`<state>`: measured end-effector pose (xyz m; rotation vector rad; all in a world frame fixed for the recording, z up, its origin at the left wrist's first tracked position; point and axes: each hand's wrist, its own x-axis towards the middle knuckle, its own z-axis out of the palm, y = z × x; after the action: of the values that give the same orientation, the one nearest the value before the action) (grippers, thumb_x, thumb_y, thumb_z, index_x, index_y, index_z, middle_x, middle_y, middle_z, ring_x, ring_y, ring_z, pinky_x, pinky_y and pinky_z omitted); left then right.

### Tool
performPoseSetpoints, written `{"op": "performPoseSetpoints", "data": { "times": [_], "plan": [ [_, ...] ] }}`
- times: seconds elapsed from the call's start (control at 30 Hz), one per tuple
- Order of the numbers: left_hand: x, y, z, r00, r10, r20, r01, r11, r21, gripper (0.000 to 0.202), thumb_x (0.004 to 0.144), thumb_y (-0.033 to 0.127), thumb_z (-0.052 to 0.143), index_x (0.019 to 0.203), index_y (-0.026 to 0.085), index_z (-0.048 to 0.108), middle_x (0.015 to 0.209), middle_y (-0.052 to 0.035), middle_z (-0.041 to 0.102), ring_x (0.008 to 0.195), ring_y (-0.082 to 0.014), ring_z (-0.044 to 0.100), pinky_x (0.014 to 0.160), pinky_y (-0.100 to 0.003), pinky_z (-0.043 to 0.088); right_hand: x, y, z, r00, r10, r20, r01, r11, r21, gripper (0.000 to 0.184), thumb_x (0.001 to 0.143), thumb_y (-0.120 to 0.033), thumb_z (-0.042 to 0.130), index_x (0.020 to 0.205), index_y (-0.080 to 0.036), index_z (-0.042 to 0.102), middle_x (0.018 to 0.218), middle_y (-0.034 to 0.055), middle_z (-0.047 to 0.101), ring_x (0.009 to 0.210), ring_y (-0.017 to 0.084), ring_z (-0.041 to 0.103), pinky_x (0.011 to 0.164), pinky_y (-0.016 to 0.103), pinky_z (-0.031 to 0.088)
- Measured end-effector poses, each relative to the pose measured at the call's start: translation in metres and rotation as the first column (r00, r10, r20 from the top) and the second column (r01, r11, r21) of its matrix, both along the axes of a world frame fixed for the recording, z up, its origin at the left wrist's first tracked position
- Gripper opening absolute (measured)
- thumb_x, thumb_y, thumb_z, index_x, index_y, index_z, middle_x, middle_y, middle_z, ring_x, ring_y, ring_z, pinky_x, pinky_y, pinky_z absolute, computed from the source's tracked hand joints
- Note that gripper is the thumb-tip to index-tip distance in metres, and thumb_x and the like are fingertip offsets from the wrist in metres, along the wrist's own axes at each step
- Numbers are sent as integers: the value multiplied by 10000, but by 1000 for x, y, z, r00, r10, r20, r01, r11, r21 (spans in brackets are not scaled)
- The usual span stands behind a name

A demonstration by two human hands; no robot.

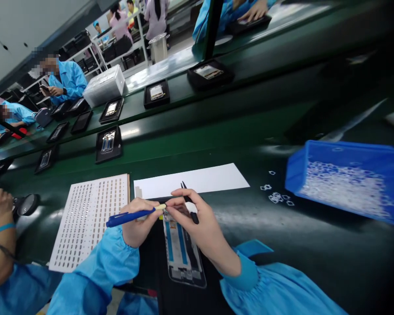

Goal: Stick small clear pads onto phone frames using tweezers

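Both hands are occupied. The left hand (pixel 138 225) is closed on a slim blue pen-shaped tool with a pale yellow tip (pixel 131 217); the right hand (pixel 202 225) carries black tweezers with a white band (pixel 191 207), its thumb and forefinger meeting at the yellow tip. Whether they pinch a small part there cannot be told. At lower centre of the frame, a clear-edged phone housing with two blue strips (pixel 184 266) lies on a black tray (pixel 164 288), its upper end beneath the hands. The step in hand is judged to be fine fingertip work over that end; the next move calls for a steady tip and tweezers kept clear of the housing. Left of centre, a white board with rows of small brown pieces (pixel 92 223) rests on the dark green tabletop (pixel 243 227). At right, loose white rings (pixel 276 197) lie near a blue plastic bin (pixel 296 170).
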<state>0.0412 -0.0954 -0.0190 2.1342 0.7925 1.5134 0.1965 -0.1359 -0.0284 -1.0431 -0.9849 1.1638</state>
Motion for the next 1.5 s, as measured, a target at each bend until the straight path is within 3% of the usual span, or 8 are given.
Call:
{"op": "performPoseSetpoints", "data": {
  "times": [0.3, 0.67, 0.77, 0.87, 1.07, 1.17, 1.33, 1.5],
  "plan": [
    [17, -2, 3, 992, 20, 126, 2, 986, -168, 175, 810, 239, 741, 837, 178, 579, 745, -13, 703, 704, -153, 712, 667, -248, 589, 6, 0, 2, 997, -76, 3, 76, 997, 11, 206, 786, -306, 623, 924, -222, 497, 736, -3, 608, 641, 145, 551, 629, 280, 493],
    [27, 1, 5, 936, 96, 337, 143, 773, -618, 360, 744, 410, 779, 812, 176, 513, 694, -2, 701, 499, -110, 645, 468, -180, 538, 44, -12, -2, 964, -218, 152, 217, 976, 26, 178, 819, -321, 606, 931, -230, 501, 802, 5, 622, 676, 152, 578, 654, 293, 490],
    [22, 1, 5, 939, 103, 328, 118, 799, -589, 315, 752, 351, 783, 813, 173, 531, 701, 0, 707, 519, -108, 656, 487, -174, 545, 107, -14, -5, 742, -525, 418, 523, 842, 130, 274, 764, -394, 638, 948, -226, 522, 823, 33, 634, 718, 206, 615, 714, 370, 508],
    [16, 1, 3, 953, 100, 286, 86, 816, -572, 273, 766, 314, 770, 800, 170, 542, 707, 2, 712, 511, -100, 652, 499, -170, 548, 180, -17, -8, 293, -616, 732, 701, 659, 274, 284, 749, -452, 539, 921, -226, 542, 824, 92, 650, 820, 324, 629, 768, 499, 480],
    [10, 0, -7, 984, 96, 150, 4, 828, -560, 199, 772, 257, 746, 821, 171, 573, 752, -19, 719, 624, -137, 695, 555, -190, 565, 226, -18, -16, -112, -252, 961, 454, 847, 276, 320, 756, -294, 385, 987, -216, 592, 726, 137, 592, 867, 394, 600, 704, 519, 439],
    [10, 0, -14, 998, 66, -5, -58, 843, -535, 146, 775, 246, 731, 805, 160, 617, 777, -42, 713, 720, -170, 709, 606, -220, 577, 184, -18, -14, -39, -438, 898, 427, 805, 412, 304, 774, -311, 452, 1024, -207, 589, 816, 125, 636, 826, 346, 609, 710, 469, 440],
    [15, 3, -24, 981, -5, -192, -89, 874, -477, 103, 807, 254, 700, 788, 160, 661, 785, -44, 713, 729, -165, 695, 610, -223, 564, 91, -11, -19, 455, -298, 839, 36, 948, 317, 150, 891, -207, 475, 971, -227, 600, 880, 71, 676, 805, 257, 612, 713, 373, 449],
    [16, 6, -27, 980, -22, -199, -71, 891, -448, 122, 834, 277, 677, 815, 159, 655, 799, -53, 724, 737, -175, 704, 606, -233, 567, 51, 5, -35, 524, -128, 842, -92, 974, 205, 284, 835, -47, 423, 978, -194, 619, 804, 67, 644, 760, 235, 582, 710, 367, 425]
  ]
}}
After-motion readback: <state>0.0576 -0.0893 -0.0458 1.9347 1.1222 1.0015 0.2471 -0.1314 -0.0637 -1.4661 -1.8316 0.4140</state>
